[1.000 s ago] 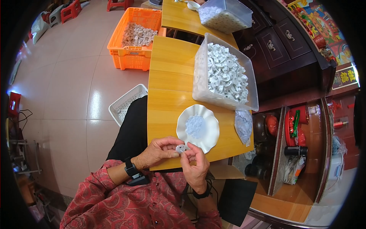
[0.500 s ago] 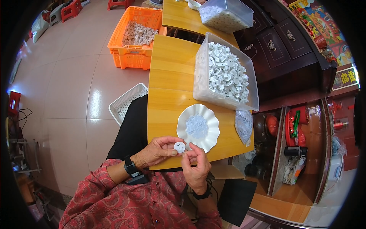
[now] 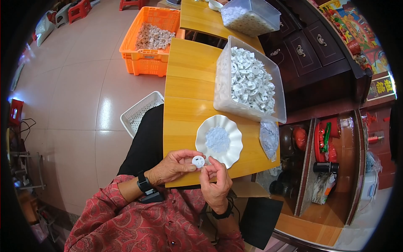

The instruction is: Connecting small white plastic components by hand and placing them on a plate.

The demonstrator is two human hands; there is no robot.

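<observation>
Between the thumb and fingers of my left hand (image 3: 179,165) is a small round white plastic part (image 3: 198,161) with dark slots in its face. My right hand (image 3: 215,183) is closed in a pinch at the part's right edge; anything between those fingertips is too small to make out. Just beyond my hands, a white scalloped dish (image 3: 233,148) holds a heap of tiny pale bluish pieces (image 3: 217,139). Farther off on the table stands a clear plastic bin (image 3: 222,94), heaped with white plastic parts (image 3: 252,82).
A bag of pale pieces (image 3: 269,138) lies at the right edge of the wooden table (image 3: 184,75). On the floor to the left are an orange crate (image 3: 145,63) with small parts and a white basket (image 3: 131,115). A second clear bin (image 3: 250,21) stands at the back; dark cabinets (image 3: 310,46) line the right.
</observation>
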